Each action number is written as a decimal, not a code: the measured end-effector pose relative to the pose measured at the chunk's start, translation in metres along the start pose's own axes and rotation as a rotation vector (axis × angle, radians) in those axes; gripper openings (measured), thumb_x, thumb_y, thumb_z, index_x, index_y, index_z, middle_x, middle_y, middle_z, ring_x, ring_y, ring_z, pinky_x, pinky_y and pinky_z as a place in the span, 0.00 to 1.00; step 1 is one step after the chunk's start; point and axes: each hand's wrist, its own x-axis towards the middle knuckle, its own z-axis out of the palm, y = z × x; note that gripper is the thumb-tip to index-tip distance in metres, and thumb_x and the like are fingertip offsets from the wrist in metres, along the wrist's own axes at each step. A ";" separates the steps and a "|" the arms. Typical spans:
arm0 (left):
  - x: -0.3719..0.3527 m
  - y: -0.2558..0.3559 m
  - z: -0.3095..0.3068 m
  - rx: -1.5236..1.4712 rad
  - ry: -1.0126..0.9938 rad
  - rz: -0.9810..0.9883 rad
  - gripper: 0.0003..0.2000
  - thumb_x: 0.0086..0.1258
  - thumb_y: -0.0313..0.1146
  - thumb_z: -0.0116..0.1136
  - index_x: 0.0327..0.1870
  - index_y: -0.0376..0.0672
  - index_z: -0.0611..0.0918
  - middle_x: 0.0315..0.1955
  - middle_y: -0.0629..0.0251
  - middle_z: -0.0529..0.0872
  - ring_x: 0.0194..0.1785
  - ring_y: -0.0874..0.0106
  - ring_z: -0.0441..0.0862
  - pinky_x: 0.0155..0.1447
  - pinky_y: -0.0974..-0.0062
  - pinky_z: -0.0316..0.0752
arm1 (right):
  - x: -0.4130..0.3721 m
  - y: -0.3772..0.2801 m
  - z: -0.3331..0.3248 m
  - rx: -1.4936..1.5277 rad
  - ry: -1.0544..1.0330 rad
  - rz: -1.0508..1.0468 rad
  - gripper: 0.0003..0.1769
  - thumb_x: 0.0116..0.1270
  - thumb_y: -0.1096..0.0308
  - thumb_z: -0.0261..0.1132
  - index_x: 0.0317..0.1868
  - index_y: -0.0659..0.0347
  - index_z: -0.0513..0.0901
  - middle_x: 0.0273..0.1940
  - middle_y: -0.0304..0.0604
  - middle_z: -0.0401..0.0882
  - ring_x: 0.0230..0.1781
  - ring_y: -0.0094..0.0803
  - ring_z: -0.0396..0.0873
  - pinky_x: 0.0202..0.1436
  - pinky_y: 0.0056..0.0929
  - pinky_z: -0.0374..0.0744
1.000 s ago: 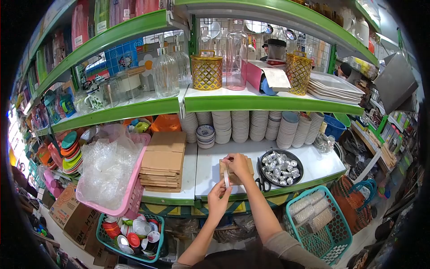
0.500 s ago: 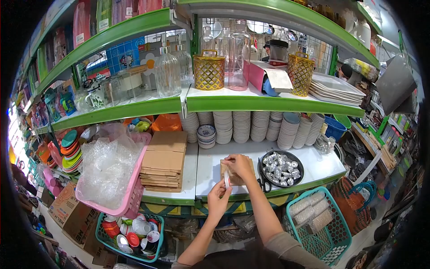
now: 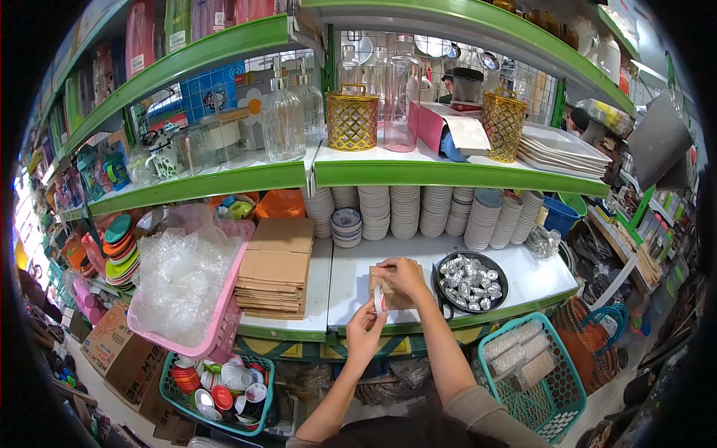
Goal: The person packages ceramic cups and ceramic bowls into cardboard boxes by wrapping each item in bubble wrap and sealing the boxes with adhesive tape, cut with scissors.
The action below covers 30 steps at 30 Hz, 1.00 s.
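A small brown cardboard box [image 3: 387,287] lies on the white shelf [image 3: 351,280] near its front edge. My right hand [image 3: 405,276] rests on top of the box and pins one end of a strip of tape [image 3: 379,298] to it. My left hand [image 3: 365,328] is below the shelf edge and pinches the lower end of the same strip, which runs down over the box's front. Just right of the box stands a black bowl [image 3: 470,279] filled with several shiny silver-wrapped pieces. Black-handled scissors [image 3: 442,308] lie between box and bowl.
A stack of flat cardboard sheets [image 3: 276,267] lies left of the box. A pink basket [image 3: 224,313] holds bubble wrap. Stacks of white bowls [image 3: 407,210] line the back. A teal basket [image 3: 532,369] stands on the floor at right, another basket of cups [image 3: 220,388] at left.
Both hands stay on the tape and box; the right hand has shifted slightly on the box top. The view has drifted a little.
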 end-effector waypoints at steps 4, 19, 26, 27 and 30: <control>-0.002 0.003 -0.001 0.003 -0.007 -0.014 0.20 0.67 0.20 0.56 0.60 0.29 0.73 0.43 0.61 0.84 0.44 0.77 0.82 0.49 0.81 0.75 | 0.007 0.012 0.000 -0.018 -0.074 0.002 0.25 0.48 0.43 0.73 0.42 0.50 0.88 0.38 0.50 0.85 0.43 0.45 0.83 0.49 0.36 0.78; -0.001 0.003 0.003 0.054 -0.018 0.023 0.20 0.67 0.23 0.59 0.59 0.30 0.73 0.38 0.67 0.81 0.42 0.78 0.80 0.48 0.82 0.74 | -0.004 0.012 -0.007 -0.123 -0.112 -0.110 0.29 0.52 0.40 0.69 0.49 0.49 0.86 0.46 0.50 0.84 0.49 0.40 0.79 0.59 0.32 0.63; 0.002 -0.006 -0.001 0.075 -0.036 0.005 0.11 0.69 0.28 0.58 0.49 0.33 0.78 0.37 0.66 0.83 0.41 0.79 0.80 0.48 0.81 0.73 | -0.003 0.016 -0.011 -0.226 -0.246 -0.129 0.33 0.52 0.41 0.68 0.59 0.40 0.80 0.52 0.45 0.81 0.55 0.39 0.76 0.60 0.35 0.61; 0.003 -0.005 -0.001 0.057 -0.049 -0.017 0.09 0.70 0.29 0.58 0.46 0.34 0.78 0.36 0.66 0.84 0.41 0.79 0.80 0.48 0.81 0.73 | -0.002 0.018 -0.011 -0.246 -0.263 -0.151 0.34 0.53 0.42 0.68 0.61 0.37 0.78 0.53 0.45 0.80 0.57 0.39 0.75 0.61 0.36 0.60; 0.003 -0.003 -0.001 0.043 -0.048 -0.026 0.08 0.71 0.30 0.57 0.43 0.34 0.79 0.35 0.66 0.84 0.41 0.79 0.80 0.48 0.80 0.73 | 0.000 0.022 -0.012 -0.255 -0.302 -0.181 0.35 0.53 0.38 0.66 0.63 0.34 0.75 0.53 0.46 0.79 0.57 0.42 0.73 0.59 0.37 0.60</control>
